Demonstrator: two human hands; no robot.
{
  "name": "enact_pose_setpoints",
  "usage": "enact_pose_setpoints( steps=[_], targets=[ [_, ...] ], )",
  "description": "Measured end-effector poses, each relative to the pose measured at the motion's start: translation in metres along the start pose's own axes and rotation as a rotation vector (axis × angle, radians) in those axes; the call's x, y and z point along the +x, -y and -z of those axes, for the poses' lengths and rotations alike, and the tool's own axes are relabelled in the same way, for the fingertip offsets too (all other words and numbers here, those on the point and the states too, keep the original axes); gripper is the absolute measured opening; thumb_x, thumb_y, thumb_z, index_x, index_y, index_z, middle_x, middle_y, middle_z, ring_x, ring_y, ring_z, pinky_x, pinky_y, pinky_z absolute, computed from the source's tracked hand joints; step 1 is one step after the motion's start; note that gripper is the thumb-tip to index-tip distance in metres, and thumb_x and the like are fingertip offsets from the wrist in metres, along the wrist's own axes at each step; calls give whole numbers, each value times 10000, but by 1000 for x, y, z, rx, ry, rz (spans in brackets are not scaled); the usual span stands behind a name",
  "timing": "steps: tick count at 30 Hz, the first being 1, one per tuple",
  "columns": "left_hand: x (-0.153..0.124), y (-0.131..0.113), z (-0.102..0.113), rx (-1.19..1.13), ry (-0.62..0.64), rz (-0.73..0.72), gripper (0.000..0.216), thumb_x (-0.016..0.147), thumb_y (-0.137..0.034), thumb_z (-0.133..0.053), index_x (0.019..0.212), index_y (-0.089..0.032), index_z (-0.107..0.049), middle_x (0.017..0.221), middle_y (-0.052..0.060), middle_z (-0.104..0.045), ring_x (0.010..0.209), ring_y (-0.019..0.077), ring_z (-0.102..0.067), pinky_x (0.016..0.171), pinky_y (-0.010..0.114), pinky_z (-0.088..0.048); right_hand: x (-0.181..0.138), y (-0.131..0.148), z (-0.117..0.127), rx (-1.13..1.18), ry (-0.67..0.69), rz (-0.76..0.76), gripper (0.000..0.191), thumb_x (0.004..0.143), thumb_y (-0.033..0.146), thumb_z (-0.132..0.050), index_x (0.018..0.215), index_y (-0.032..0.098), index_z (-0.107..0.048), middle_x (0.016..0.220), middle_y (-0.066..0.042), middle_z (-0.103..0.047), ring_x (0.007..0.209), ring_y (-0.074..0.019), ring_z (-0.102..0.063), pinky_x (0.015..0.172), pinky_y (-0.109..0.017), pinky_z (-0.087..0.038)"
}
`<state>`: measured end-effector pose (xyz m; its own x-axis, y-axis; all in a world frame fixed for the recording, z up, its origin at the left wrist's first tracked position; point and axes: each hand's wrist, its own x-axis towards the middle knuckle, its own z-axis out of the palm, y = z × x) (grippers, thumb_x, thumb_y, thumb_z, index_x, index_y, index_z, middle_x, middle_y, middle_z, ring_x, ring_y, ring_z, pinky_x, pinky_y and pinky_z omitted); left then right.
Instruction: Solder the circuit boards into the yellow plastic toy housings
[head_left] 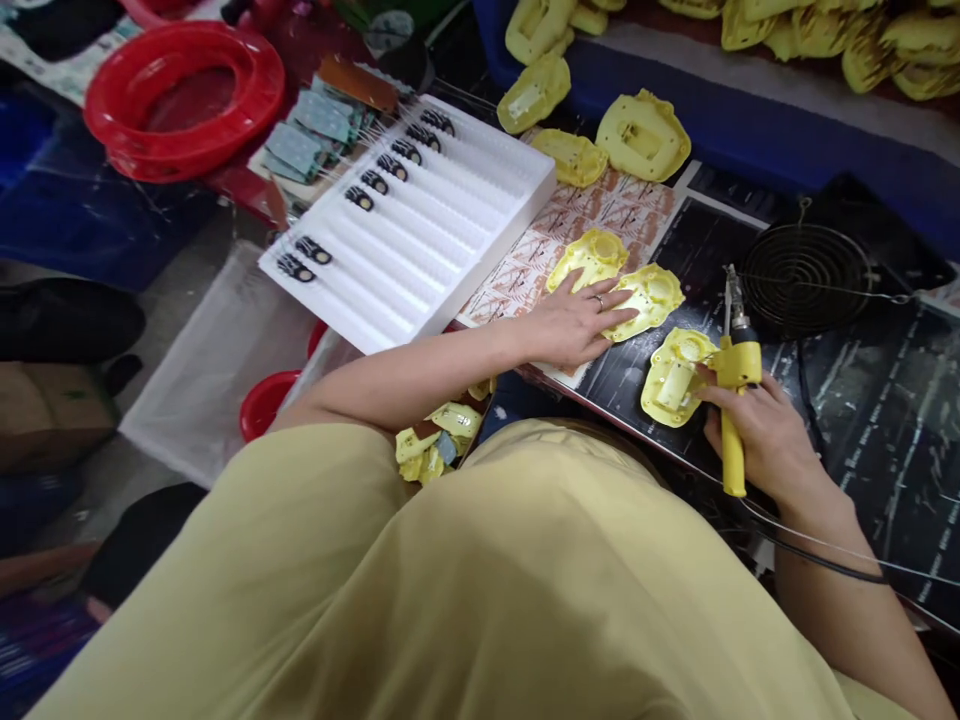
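My right hand (769,435) is wrapped round the handle of a yellow soldering gun (733,420), whose metal tip points away from me. Close by its fingertips, a yellow plastic shell (667,385) lies hollow side up on the black worktop; whether they touch it I cannot tell. My left hand (570,325), with a ring on one finger, lies with fingers spread over the near edges of two more yellow shells, a left shell (589,255) and a right shell (654,295). It rests on them without gripping.
A white foam tray (465,250) with several black parts (296,267) stands left. Beyond are loose yellow shells (643,135) and a blue bin (720,130) of them. A black fan guard (806,275) sits right of the soldering tip. Red rings (184,100) lie far left.
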<state>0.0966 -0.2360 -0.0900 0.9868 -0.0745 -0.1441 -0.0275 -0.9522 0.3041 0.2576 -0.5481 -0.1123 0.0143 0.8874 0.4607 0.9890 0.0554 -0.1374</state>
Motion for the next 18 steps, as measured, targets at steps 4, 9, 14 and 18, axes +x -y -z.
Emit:
enact_pose_setpoints(
  steps=[4, 9, 14, 18],
  targets=[
    [-6, 24, 13, -85, 45, -202, 569, 1008, -306, -616, 1567, -247, -708, 1772, 130, -570, 1718, 350, -450, 1443, 627, -272, 6, 13, 3, -16, -24, 40, 222, 1059, 242, -759, 1267, 263, -684, 1089, -30, -853, 958, -230, -800, 1110, -432, -583],
    [-5, 19, 7, -83, -149, 91, 639, 1088, -418, -576, 1693, -214, -595, 1872, 211, -376, 1762, 428, -347, 1420, 711, -272, 6, 20, -2, -51, -112, 47, 289, 1034, 287, -830, 1304, 283, -726, 961, 5, -833, 851, -210, -754, 1042, -394, -562],
    [12, -1, 9, 14, 41, 133, 680, 1114, -385, -542, 1762, -182, -508, 1911, 172, -308, 1790, 363, -301, 1464, 583, -237, 13, 15, -17, -53, -152, 35, 530, 1047, 292, -749, 1561, 380, -654, 859, 10, -794, 703, -252, -740, 696, -382, -603],
    [23, -3, 21, 86, -10, 91, 631, 1112, -351, -552, 1723, -195, -577, 1846, 146, -461, 1751, 317, -395, 1445, 514, -306, 35, 18, -21, 45, -194, 0, 799, 970, 352, -812, 1674, 576, -508, 625, 38, -658, 456, -305, -643, 342, -373, -494]
  ],
)
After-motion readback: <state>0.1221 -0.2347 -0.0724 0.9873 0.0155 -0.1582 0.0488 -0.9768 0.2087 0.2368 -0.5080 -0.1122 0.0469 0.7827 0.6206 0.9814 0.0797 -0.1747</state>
